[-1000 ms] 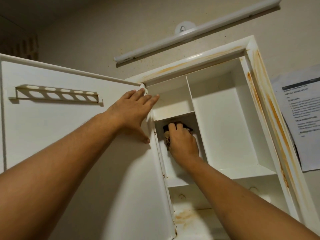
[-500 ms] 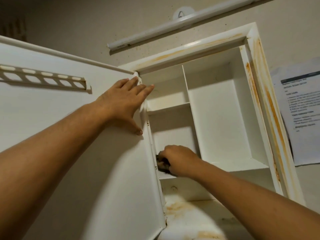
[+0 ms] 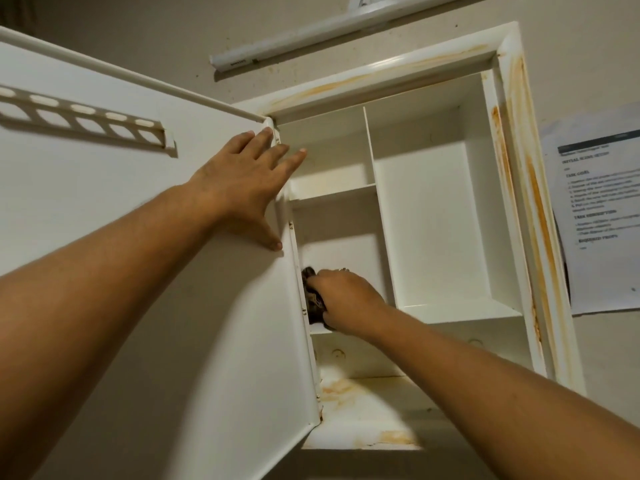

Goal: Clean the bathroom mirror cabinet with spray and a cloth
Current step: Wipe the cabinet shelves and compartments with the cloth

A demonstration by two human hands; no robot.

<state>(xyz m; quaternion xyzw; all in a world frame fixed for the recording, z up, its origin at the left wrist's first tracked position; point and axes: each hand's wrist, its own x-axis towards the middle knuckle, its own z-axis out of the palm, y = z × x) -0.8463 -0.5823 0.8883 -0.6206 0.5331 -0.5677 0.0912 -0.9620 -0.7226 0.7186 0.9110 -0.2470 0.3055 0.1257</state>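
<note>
left hand (image 3: 239,183) laid flat, fingers straight, on open door (image 3: 156,271); dark cloth (image 3: 313,299) gripped by right hand (image 3: 346,301), pressed against cabinet (image 3: 512,202) wall left of it

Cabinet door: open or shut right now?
Open. The door is swung out left, left hand flat on its inner face; the cabinet shelves are exposed and the right hand holds a cloth inside.

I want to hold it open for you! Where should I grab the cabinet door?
Probably the cabinet door by its top edge, reaching from the front: that thin rim lets fingers hook over. The inner face is flat and smooth, so the left hand only presses on it.
</note>
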